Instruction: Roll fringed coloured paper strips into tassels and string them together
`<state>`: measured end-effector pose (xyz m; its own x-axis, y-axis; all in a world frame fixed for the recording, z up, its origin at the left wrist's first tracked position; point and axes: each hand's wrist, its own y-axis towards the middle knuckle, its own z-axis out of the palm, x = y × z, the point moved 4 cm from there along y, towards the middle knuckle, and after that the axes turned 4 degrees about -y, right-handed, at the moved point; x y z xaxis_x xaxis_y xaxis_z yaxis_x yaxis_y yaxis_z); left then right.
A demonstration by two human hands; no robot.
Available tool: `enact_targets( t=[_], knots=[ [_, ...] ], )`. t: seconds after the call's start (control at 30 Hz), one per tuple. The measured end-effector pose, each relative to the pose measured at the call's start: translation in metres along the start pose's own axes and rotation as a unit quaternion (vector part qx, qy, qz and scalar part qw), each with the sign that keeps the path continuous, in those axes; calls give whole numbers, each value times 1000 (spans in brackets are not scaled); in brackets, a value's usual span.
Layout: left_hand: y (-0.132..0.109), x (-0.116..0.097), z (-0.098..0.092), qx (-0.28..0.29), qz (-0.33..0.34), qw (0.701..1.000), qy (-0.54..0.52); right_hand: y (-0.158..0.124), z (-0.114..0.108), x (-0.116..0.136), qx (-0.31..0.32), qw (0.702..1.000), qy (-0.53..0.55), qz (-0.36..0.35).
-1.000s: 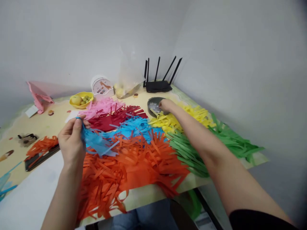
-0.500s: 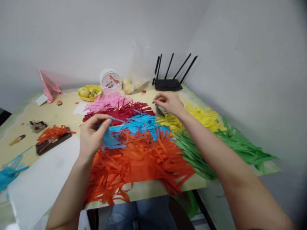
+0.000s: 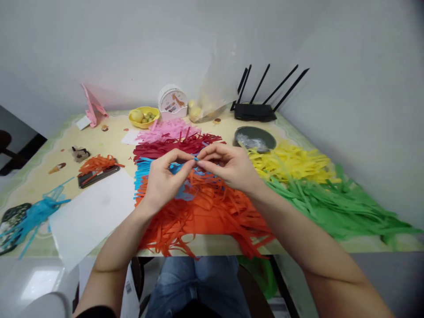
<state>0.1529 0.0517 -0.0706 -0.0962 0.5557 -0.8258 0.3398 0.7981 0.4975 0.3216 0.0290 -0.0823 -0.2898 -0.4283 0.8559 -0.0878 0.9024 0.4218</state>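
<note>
My left hand (image 3: 163, 180) and my right hand (image 3: 228, 168) meet above the middle of the table, fingertips pinched together on a bundle of blue paper strips (image 3: 179, 168). The blue bundle hangs below my left fingers over a heap of orange paper strips (image 3: 205, 212). More blue strips (image 3: 143, 170) lie on the table just left of my left hand. Whatever small thing my right fingertips pinch against the blue paper is too small to make out.
Piles of dark red (image 3: 172, 145), pink (image 3: 168, 129), yellow (image 3: 291, 160) and green strips (image 3: 334, 205) cover the table. A grey bowl (image 3: 254, 138), a router (image 3: 255, 111), a yellow fruit bowl (image 3: 143, 117), a white sheet (image 3: 92, 212) and a phone under orange strips (image 3: 97, 170) surround them.
My right hand left the grey bowl and came back to meet my left hand. My left hand brought the blue strips toward the middle. The camera view shifted left and down.
</note>
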Motion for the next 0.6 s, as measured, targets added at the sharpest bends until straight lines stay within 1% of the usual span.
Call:
enact_targets(
  t=[0.1,0.2,0.33,0.4,0.5,0.57,0.6],
  knots=[
    [-1,-4,0,3,-4,1000,-28,-2,5,2,-13,999,48,15],
    [-1,-3,0,16,-37,994,-106,-4,10,4,-23,997,75,17],
    [1,1,1,39,-96,976,-192,-7,14,5,-39,997,61,5],
    [2,2,1,53,-112,968,-218,-8,15,6,-47,998,49,-9],
    [2,2,0,57,-104,970,-214,-8,16,7,-45,997,56,-25],
    [2,2,-1,47,-78,981,-172,-6,17,7,-42,997,54,-26],
    [1,1,-2,37,-58,989,-134,-6,17,6,-43,998,43,-25]
  ],
)
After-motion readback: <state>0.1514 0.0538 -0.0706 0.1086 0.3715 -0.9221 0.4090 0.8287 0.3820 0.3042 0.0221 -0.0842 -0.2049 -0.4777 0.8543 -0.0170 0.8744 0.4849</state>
